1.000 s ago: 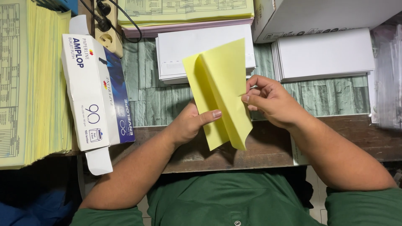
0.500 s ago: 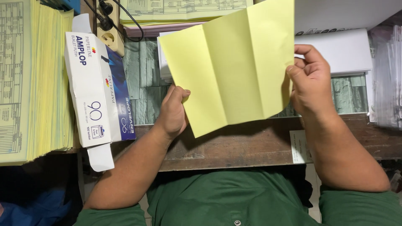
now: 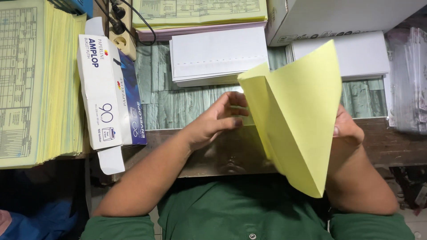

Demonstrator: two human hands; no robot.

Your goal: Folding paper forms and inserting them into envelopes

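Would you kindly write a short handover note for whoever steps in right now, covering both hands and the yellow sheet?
Left hand: fingertips on the near edge of the yellow sheet, above the desk edge.
Right hand: mostly hidden behind the sheet, thumb gripping its right edge.
Sheet: held in the air, partly folded along creases, not flat.
Nearby: envelope box to the left, white paper stack beyond the hands, tall yellow form stack at far left.
Done: creases made. Left: the fold is not yet closed; the sheet is in no envelope.
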